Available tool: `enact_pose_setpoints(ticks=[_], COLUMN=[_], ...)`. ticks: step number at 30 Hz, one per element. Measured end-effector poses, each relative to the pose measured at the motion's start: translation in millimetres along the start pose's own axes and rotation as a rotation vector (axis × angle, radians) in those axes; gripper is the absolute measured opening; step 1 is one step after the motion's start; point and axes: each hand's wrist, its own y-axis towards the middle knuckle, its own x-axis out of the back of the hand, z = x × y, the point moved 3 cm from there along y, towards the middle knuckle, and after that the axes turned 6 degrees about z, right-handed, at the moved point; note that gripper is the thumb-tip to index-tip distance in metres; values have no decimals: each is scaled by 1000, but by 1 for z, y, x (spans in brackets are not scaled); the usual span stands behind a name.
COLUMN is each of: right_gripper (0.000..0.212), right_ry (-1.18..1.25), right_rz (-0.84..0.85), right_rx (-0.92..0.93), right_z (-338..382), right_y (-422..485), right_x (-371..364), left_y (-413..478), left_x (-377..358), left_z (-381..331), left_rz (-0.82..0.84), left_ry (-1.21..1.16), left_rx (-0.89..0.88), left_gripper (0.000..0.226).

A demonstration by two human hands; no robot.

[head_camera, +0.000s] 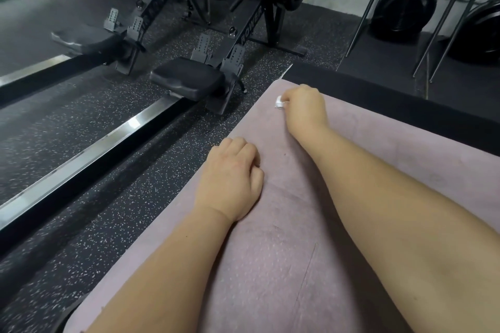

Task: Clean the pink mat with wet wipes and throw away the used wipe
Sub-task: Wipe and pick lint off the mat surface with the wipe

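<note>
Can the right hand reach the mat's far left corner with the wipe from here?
Probably yes. The right hand grips the wipe over the pink mat, close to that corner, with only bare mat between; the left hand rests further back, clear of the path.

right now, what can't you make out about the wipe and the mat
Head view only.
1. wet wipe: only a small white corner shows; the right hand hides the rest in its curled fingers.
2. pink mat: near end cut off by the bottom edge, right side by the frame's side; both forearms cover parts.
3. bin: none in frame.
</note>
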Motion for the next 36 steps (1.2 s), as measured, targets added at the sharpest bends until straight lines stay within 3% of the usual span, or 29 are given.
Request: enact_pose_setpoints(ticks=[5,11,15,19,22,30,36], right_gripper=[20,12,19,24,25,15,20], right_ry=[187,133,24,-30,30,115,-58], right_rz=[111,190,98,111,132,228,48], right_rx=[231,540,342,135,186,584,254], right_z=[59,80,56,47,75,119,65], right_y=[-52,-99,-68,-55,-75,-139,-87], right_x=[-9,5,9,7,-2,-3,3], left_y=[-1,-8,-26,-67,-90,-118,-140], left_x=[7,27,35,47,57,65,58], left_z=[-1,0,13,34,42,34,32], left_rz=[-44,-123,-60,-67,-25,130,54], left_ry=[-63,-126,-114,-17,16,41,80], left_rx=[11,105,266,379,501,675,628], left_gripper=[14,19,24,20,28,35,46])
